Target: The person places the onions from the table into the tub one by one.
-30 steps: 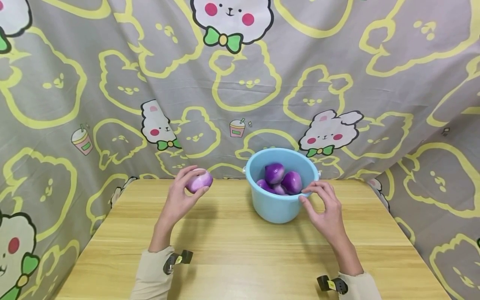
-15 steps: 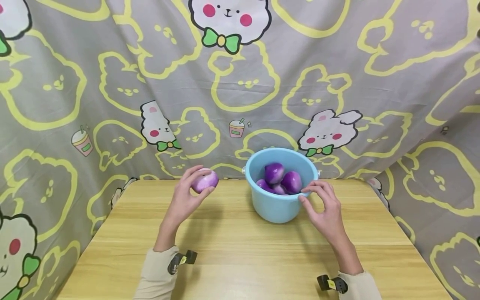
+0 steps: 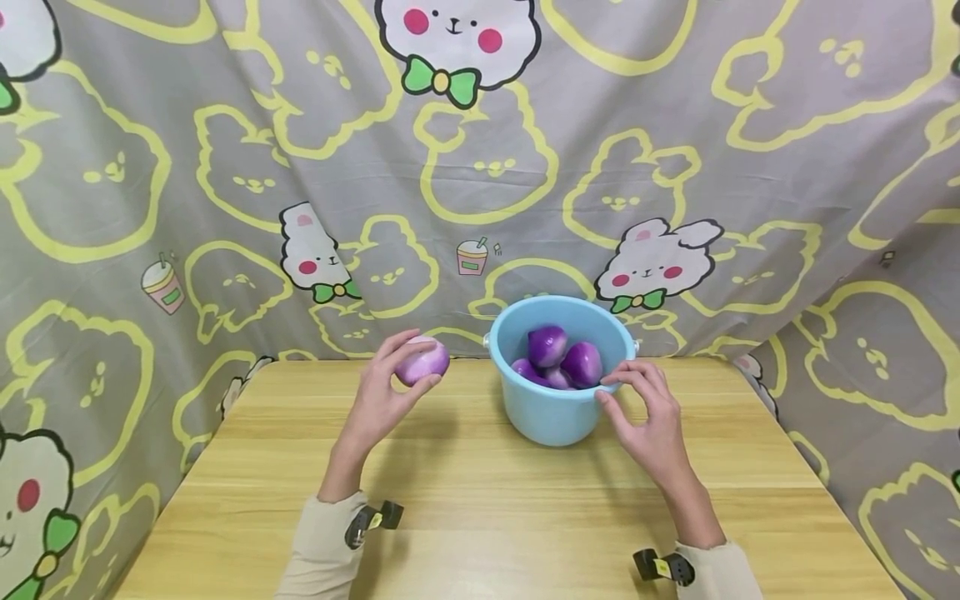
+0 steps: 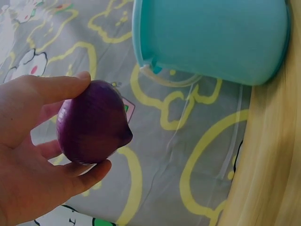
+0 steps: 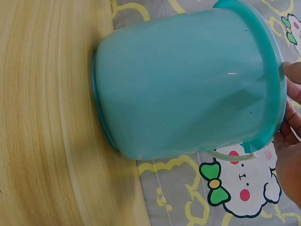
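Observation:
A purple onion (image 3: 424, 363) with a pale side is gripped between the thumb and fingers of my left hand (image 3: 386, 392), held above the table left of the bucket. In the left wrist view the onion (image 4: 94, 125) looks dark purple, its pointed tip facing away from the palm. The light blue bucket (image 3: 551, 417) stands upright on the table with several purple onions (image 3: 581, 364) inside. My right hand (image 3: 652, 421) pinches the bucket's near right rim, thumb outside and fingers over the edge. In the right wrist view, fingertips (image 5: 292, 73) touch that rim.
The wooden table (image 3: 480, 517) spreads under both hands. Behind it hangs a grey curtain (image 3: 495, 192) with yellow outlines and cartoon faces. A white bucket handle (image 5: 230, 156) hangs down the bucket's side.
My left hand has moved to the right with the onion, closer to the bucket. The right hand and the bucket stay in place.

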The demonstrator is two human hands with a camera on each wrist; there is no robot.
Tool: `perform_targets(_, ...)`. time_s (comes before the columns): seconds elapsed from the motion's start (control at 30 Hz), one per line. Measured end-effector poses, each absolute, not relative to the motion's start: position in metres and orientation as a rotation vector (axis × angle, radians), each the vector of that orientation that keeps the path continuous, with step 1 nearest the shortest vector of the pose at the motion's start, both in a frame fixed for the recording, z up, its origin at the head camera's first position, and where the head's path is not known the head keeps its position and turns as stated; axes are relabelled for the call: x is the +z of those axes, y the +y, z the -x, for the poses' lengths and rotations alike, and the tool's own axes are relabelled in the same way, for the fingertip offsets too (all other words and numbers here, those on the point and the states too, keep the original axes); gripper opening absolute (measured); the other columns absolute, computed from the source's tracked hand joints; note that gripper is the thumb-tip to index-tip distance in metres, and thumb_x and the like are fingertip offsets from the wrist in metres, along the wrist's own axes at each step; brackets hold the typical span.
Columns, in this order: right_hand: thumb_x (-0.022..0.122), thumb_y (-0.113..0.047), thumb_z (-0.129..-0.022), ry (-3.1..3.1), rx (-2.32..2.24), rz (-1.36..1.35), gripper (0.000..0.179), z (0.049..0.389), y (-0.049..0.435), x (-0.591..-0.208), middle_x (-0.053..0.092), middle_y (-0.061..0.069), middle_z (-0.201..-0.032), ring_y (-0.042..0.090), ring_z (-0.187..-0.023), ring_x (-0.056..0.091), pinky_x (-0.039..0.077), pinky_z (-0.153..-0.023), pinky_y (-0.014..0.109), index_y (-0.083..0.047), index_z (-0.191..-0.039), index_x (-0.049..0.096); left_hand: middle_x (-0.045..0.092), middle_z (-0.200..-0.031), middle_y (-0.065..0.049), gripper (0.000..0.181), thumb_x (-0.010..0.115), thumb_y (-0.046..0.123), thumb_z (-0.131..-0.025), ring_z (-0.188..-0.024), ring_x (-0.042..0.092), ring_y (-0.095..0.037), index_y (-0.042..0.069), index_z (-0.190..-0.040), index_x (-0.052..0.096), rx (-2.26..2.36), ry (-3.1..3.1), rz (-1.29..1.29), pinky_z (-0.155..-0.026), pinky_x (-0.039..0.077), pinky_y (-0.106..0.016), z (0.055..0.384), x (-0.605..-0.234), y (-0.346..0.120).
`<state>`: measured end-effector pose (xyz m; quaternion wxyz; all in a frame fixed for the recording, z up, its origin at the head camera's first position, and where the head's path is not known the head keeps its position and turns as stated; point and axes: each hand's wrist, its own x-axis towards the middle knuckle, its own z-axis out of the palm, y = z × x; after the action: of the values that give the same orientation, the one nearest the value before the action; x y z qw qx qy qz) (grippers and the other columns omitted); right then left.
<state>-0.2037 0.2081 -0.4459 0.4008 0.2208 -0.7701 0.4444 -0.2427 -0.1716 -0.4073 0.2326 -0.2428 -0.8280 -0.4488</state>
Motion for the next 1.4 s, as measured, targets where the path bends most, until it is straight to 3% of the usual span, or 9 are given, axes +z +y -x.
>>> perform_targets(0.33, 0.077, 0.019, -0.076, -1.965, 1.142, -0.555, 0.023, 0.181, 0.191, -0.416, 0.062, 0.025, -0.105, 0.041, -0.108, 0.052, 0.037, -0.106, 0.022, 0.009, -0.095, 0.070, 0.056, -0.143, -0.011, 0.040, 0.086, 0.019, -0.085, -0.126, 0.057, -0.035, 0.015, -0.123, 0.073, -1.228, -2.260, 0.678, -0.096, 0.053, -0.052, 0.241, -0.408, -0.163)
perform_targets(0.77, 0.082, 0.010, -0.077, -1.967, 1.120, -0.562, 0.027, 0.200, 0.206, -0.444, 0.065, 0.017, -0.110, 0.029, -0.114, 0.053, 0.038, -0.107, 0.024, -0.003, -0.100, 0.074, 0.056, -0.143, -0.010, 0.041, 0.087, 0.017, -0.085, -0.125, 0.058, -0.032, 0.016, -0.124, 0.073, -1.242, -2.231, 0.702, -0.096, 0.054, -0.050, 0.241, -0.405, -0.154)
perform_targets(1.03, 0.077, 0.019, -0.076, -1.954, 1.130, -0.556, 0.023, 0.179, 0.189, -0.413, 0.062, 0.026, -0.105, 0.041, -0.108, 0.052, 0.037, -0.107, 0.023, 0.009, -0.095, 0.070, 0.055, -0.144, -0.014, 0.041, 0.086, 0.017, -0.085, -0.124, 0.059, -0.034, 0.016, -0.125, 0.072, -1.244, -2.232, 0.706, -0.095, 0.054, -0.051, 0.242, -0.404, -0.151)
perform_targets(1.4, 0.080, 0.014, -0.077, -1.964, 1.121, -0.549, 0.026, 0.197, 0.203, -0.437, 0.064, 0.021, -0.108, 0.035, -0.111, 0.053, 0.036, -0.108, 0.023, 0.002, -0.098, 0.072, 0.056, -0.143, -0.016, 0.041, 0.086, 0.015, -0.085, -0.126, 0.057, -0.032, 0.014, -0.123, 0.073, -1.258, -2.209, 0.731, -0.096, 0.054, -0.052, 0.243, -0.401, -0.141)
